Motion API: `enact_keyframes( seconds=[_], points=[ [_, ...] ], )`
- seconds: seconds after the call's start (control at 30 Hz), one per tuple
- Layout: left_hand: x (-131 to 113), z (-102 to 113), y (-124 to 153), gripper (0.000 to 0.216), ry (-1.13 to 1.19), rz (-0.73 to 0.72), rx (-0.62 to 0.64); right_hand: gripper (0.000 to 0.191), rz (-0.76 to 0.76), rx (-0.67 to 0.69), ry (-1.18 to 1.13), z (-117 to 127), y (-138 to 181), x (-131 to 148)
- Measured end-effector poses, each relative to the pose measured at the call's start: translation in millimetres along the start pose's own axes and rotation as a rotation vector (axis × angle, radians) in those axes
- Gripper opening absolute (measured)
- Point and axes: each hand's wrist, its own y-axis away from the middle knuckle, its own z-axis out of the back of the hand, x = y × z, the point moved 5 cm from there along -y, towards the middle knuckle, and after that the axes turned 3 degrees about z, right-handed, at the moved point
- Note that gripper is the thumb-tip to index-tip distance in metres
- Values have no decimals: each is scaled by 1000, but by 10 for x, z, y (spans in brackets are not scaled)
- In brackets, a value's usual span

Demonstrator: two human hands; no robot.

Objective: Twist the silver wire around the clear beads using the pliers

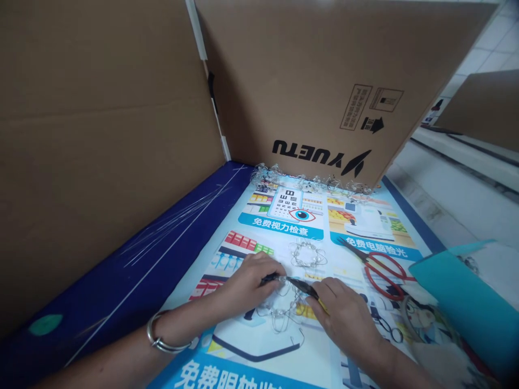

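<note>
My left hand is closed in a pinch at the upper edge of a wire ring with clear beads. A small dark piece shows at its fingertips; I cannot make out what it is. My right hand is wrapped round a pair of pliers with dark jaws and some yellow on the handle. The jaw tips meet the wire at my left fingertips. Loose wire ends stick out below the ring. Just beyond my hands lies a second beaded wire ring.
Red-handled scissors lie to the right, near a teal sheet or folder. Several beaded wire pieces line the foot of the cardboard wall. Another cardboard wall stands at left. A printed poster covers the work surface.
</note>
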Motion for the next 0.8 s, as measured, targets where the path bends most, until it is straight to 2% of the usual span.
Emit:
enact_keyframes(
  seconds=[0.5, 0.67, 0.8],
  points=[
    [-13, -89, 13, 15, -102, -46, -9, 16, 16, -32, -1, 12, 1, 8],
    [-36, -59, 38, 12, -32, -37, 12, 16, 15, -73, -76, 47, 17, 4],
    [-44, -34, 65, 8, 114, 50, 53, 16, 25, -61, -149, 65, 24, 22]
  ],
)
